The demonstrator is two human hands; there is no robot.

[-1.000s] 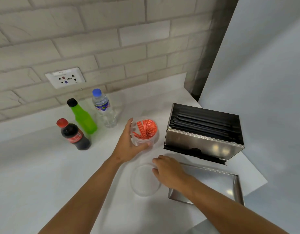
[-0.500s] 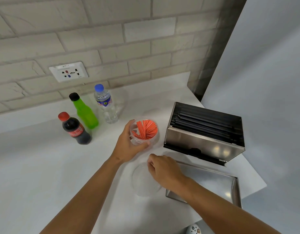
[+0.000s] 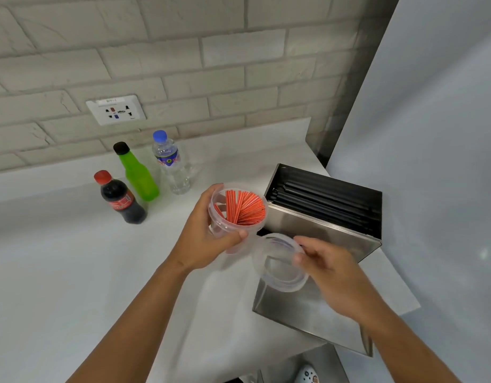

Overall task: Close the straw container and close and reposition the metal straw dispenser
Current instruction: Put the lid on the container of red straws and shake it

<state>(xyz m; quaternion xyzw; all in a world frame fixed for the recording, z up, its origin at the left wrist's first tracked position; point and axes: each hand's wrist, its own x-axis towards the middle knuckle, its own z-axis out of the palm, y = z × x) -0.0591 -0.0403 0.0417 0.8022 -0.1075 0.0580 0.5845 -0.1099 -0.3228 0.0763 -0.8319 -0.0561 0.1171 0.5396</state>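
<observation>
Left hand grips straw container; right hand pinches clear lid; white counter, brick wall at 12 o'clock; labels unreadable.

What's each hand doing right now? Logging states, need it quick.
Left hand: closed around the clear straw container, lifted.
Right hand: pinching the clear lid, held beside the container, not yet on.

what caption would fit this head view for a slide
Left hand holds the open straw container while right hand brings its clear lid beside the open metal dispenser.
</observation>
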